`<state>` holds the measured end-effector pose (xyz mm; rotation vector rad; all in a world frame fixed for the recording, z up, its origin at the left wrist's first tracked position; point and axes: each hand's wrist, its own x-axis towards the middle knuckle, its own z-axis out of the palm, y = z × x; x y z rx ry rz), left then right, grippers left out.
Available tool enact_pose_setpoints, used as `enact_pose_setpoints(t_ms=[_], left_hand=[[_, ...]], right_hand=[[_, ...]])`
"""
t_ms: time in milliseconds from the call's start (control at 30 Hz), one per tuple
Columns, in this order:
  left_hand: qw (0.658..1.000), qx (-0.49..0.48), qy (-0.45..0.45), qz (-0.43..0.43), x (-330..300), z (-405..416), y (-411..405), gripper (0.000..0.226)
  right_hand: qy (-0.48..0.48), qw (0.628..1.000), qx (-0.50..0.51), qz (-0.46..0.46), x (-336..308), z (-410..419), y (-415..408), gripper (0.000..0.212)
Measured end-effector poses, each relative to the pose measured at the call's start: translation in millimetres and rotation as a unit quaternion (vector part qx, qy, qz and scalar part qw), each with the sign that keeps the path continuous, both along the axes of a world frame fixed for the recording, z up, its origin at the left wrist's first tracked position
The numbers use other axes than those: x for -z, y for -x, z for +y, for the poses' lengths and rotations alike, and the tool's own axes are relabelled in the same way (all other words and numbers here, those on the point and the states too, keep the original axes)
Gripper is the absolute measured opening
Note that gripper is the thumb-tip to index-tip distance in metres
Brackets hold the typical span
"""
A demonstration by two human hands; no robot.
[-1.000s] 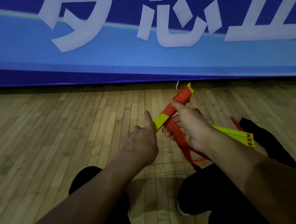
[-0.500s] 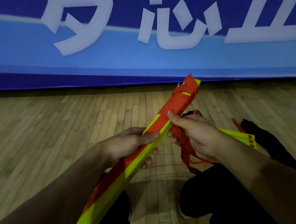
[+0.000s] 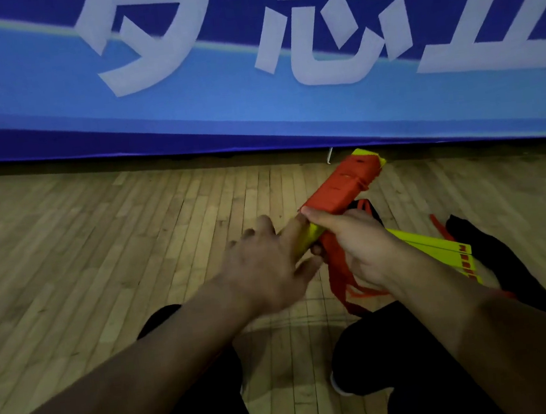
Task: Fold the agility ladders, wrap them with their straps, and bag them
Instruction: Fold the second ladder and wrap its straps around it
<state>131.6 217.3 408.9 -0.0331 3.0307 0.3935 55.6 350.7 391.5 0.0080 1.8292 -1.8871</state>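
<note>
Blue banner (image 3: 254, 107), unreadable white characters; right hand (image 3: 360, 248) gripping ladder (image 3: 343, 186)

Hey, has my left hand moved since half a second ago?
Yes. The left hand has let go of the ladder bundle; its fingers now spread open beside the right hand, farther up the floorboards toward the banner.

Half a second ago the left hand (image 3: 264, 268) gripped the long yellow and orange run of the folded ladder (image 3: 340, 189) that reached down past the left forearm. Now that run is out of sight, and the hand lies blurred against the bundle's yellow end beside the right hand (image 3: 360, 248), fingers (image 3: 308, 265) spread.
</note>
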Motion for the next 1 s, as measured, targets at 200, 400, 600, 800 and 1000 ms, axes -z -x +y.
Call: enact_pose_setpoints(t_ms=[200,400,600,800,1000], left_hand=[[0.836,-0.049,-0.511,-0.194,-7.4,-31.7,8.2,0.032],[0.950,-0.092,-0.285,-0.092,0.0,-20.1,19.1,0.033],[0.996,-0.092,-0.018,-0.008,13.5,4.5,11.2,0.084],[0.993,-0.056,-0.083,-0.061,-13.6,-14.2,8.0,0.082],[0.820,-0.073,-0.521,-0.228,-14.1,-43.7,0.3,0.031]], right_hand=[[0.114,0.989,-0.092,-0.005,-5.7,7.8,-0.3,0.037],[-0.095,0.994,-0.041,0.022,-8.5,1.1,-0.2,0.046],[-0.086,0.996,-0.017,0.017,-12.3,-14.1,-3.1,0.051],[-0.003,0.999,-0.034,0.020,-4.7,-3.7,-4.5,0.031],[0.060,0.995,-0.082,0.020,-3.5,5.7,-4.5,0.044]])
